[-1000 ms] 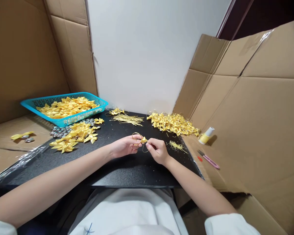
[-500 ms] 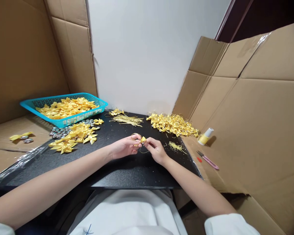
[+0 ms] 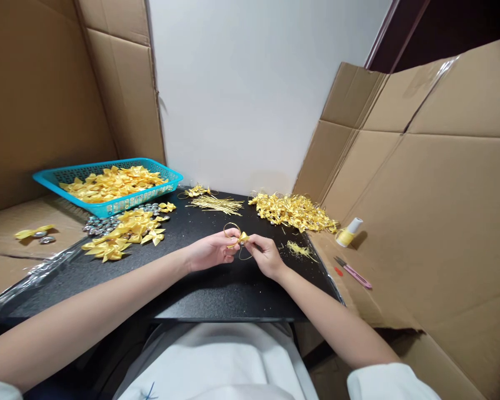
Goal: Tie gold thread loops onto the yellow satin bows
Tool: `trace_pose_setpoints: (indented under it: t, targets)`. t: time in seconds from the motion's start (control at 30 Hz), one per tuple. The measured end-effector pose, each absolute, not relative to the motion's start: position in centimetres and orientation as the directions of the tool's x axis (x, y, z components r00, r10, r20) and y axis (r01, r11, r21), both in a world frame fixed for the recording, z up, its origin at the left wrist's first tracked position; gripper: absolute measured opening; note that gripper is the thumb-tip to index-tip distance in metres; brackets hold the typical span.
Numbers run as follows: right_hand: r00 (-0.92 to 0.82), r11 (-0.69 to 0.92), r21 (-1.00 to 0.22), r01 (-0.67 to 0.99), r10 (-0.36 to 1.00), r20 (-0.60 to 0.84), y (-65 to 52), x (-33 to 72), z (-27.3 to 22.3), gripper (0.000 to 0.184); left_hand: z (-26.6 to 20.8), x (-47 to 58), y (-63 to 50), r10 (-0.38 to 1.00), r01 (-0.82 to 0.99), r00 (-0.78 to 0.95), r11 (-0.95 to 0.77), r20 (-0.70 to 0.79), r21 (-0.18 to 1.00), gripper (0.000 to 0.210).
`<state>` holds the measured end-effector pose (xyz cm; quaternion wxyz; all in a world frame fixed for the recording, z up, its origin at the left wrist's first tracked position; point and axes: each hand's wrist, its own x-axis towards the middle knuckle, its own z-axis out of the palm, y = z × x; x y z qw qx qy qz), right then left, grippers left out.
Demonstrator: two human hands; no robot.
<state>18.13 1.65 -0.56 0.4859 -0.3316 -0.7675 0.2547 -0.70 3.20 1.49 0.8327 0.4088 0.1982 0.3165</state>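
Just above the black table (image 3: 191,294), a small yellow ribbon bow (image 3: 243,238) sits between my fingertips. My left hand (image 3: 212,250) pinches the bow from the left, its other fingers curled. From the right, my right hand (image 3: 265,255) grips the bow's other side with thumb and forefinger. A thin gold tie (image 3: 232,224) loops up over the left fingertips, and more of it curves below the bow. What lies behind the bow is too small to make out.
A turquoise basket (image 3: 175,179) of yellow bows stands back left, with loose bows (image 3: 129,230) and silver buttons (image 3: 102,225) before it. Gold ties (image 3: 219,204) and tied bows (image 3: 294,211) lie at the back. Right are trimmings (image 3: 300,249), a thread spool (image 3: 349,232) and pink snips (image 3: 356,275).
The gold loop above my left fingertips stands slightly higher and wider. Both hands stay almost in the same place, still on the bow.
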Motion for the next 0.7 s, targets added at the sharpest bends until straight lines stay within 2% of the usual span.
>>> trace_pose_setpoints:
  t: [0.27,0.7]
  targets:
    - [-0.359,0.73,-0.59,0.345,0.683,0.636,1.4,18.8,0.1,0.027,1.8,-0.7,3.0,0.709,-0.367,0.7,0.466,-0.09,0.805,0.026]
    - [-0.357,0.756,-0.525,0.39,0.65,0.671,0.8,18.6,0.6,0.026,1.8,-0.5,3.0,0.733,-0.343,0.665,0.47,-0.142,0.813,0.031]
